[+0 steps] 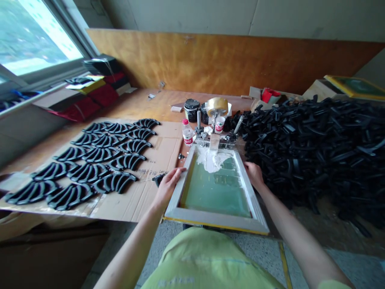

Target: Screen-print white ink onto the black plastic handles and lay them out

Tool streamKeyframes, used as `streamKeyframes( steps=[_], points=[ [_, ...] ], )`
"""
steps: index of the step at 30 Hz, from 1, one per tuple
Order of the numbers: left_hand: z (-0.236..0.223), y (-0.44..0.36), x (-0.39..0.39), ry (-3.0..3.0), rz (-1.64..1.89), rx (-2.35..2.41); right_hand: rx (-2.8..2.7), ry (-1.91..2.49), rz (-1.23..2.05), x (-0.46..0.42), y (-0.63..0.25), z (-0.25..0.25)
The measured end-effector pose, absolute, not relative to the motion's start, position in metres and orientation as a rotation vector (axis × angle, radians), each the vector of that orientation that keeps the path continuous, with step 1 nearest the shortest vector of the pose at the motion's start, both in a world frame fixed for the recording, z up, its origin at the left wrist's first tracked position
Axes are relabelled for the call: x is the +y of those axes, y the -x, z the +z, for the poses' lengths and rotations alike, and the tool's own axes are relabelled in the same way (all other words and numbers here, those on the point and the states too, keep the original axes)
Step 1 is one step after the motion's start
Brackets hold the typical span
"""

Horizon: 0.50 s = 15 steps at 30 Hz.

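Observation:
A screen printing frame (261, 212) with grey sides and green mesh lies in front of me, slightly tilted in view. White paste (212, 160) is smeared over the far end of its mesh, below a pale squeegee-like blade (214, 143). My left hand (170, 182) is closed at the frame's left side, fingertips against the rim. Just beyond its knuckles shows a black plastic piece (158, 179), partly covered by the hand; whether it is touched I cannot tell. Closed on the frame's right side is my right hand (255, 174), its lower fingers hidden.
Rows of black curved pieces (80, 172) lie on cardboard (164, 148) at left. A big heap of black parts (315, 152) fills the right. Behind the frame stand a red-capped bottle (187, 134), a black-smeared tub (191, 109), a tape roll (217, 106) and a cup (219, 125).

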<state>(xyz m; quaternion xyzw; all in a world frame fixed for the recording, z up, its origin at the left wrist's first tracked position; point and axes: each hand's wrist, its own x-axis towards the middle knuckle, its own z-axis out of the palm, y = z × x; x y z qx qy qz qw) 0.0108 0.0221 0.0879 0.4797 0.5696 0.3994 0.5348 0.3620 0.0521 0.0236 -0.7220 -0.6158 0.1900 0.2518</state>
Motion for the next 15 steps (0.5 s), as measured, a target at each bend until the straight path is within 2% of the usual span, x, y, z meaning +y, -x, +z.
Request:
streamKeyframes(
  steps=[3, 7, 11, 15],
  points=[
    [0.045, -0.008, 0.014, -1.052, 0.892, 1.319, -1.754, 1.824, 0.247, 0.074, -0.353, 0.043],
    [0.001, -0.009, 0.016, -1.094, 0.858, 1.354, -2.007, 1.57, -0.013, 0.111, -0.291, 0.057],
    [-0.017, -0.006, 0.018, -1.194, 0.82, 1.411, -2.218, 1.665, 0.083, 0.132, -0.26, 0.052],
    [-0.022, -0.004, 0.017, -1.178, 0.818, 1.426, -2.281, 1.792, 0.208, 0.135, -0.277, 0.044]
  ],
)
